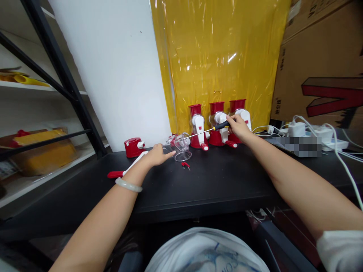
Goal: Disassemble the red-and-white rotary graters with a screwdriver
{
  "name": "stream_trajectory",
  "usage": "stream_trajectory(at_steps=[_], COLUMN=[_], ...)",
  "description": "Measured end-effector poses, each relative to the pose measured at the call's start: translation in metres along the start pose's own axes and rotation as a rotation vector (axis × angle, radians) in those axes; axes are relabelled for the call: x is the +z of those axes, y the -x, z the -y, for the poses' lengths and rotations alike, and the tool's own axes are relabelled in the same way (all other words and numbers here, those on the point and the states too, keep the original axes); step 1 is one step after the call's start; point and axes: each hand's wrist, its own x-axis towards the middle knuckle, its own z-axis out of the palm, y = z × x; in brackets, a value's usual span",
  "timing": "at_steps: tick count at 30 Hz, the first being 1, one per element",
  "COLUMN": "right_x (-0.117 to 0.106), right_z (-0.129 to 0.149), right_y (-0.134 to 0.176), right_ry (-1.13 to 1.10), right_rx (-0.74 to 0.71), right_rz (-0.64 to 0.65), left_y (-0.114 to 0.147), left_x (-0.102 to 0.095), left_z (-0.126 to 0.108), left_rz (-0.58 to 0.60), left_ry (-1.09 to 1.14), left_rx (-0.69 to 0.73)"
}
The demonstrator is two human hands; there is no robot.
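Observation:
My left hand [159, 155] is closed around the near end of a clear plastic grater housing [181, 143], which lies tilted on the black table; the fingers behind it are partly hidden. My right hand [239, 127] grips the black handle of a screwdriver [221, 125]. Its thin metal shaft slants left and its tip reaches the clear housing. Two small red pieces with metal ends [185, 165] lie in front of the housing. By my left wrist is a white crank handle with a red grip [115, 174], and behind it sits a red round grater part [133, 147] with a white knob.
Three red and white rotary graters [198, 126] stand along the back of the black table [215, 177]. White chargers and cables [320, 132] crowd the right side beside a blurred flat object. A cardboard box [320, 64] rises behind them; a metal shelf [56, 71] stands left.

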Motion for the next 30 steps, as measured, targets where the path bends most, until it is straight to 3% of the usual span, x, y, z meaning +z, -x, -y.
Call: stream_trajectory(at_steps=[4, 10, 19, 30], right_x=[0.003, 0.005, 0.002, 0.002], right_z=[0.006, 0.02, 0.006, 0.018], right_y=[0.004, 0.011, 0.002, 0.01], right_ry=[-0.052, -0.262, -0.055, -0.264], right_rx=[0.114, 0.216, 0.085, 0.157], right_rz=[-0.023, 0.069, 0.015, 0.078], left_y=[0.0, 0.001, 0.001, 0.002], left_x=[0.0, -0.001, -0.001, -0.002], left_z=[0.0, 0.0, 0.0, -0.001], left_rz=[0.005, 0.012, 0.016, 0.016], left_ry=[-0.007, 0.009, 0.002, 0.02], left_rx=[0.004, 0.0, 0.005, 0.005])
